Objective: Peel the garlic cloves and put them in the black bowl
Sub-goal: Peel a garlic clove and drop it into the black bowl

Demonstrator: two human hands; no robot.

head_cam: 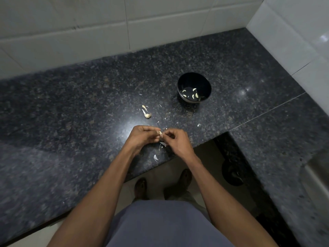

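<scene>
1. Head view, looking down: a person is standing at the edge of a dark speckled granite counter [71, 107], polished and glossy, both bare forearms reaching forward.
2. Nearest the edge, thin, curled, papery white skins [156, 157] are lying on the stone.
3. Just above them, the left hand [144, 137] is pinching a small pale garlic clove [159, 132] in curled fingertips, while the right hand [176, 139] is nipping at the clove's skin with thumb and forefinger. The clove's long axis cannot be made out.
4. Farther back and left, two unpeeled cloves [146, 112] are waiting among flecks of skin.
5. Beyond, ahead and to the right of the hands, the round black bowl [194, 81] is holding several smooth, crescent-shaped peeled cloves [190, 93]. The right hand is nearer it, so the drop will probably go forward and rightward.
6. Farthest off, pale glazed wall tiles [89, 24] are rising behind.
</scene>
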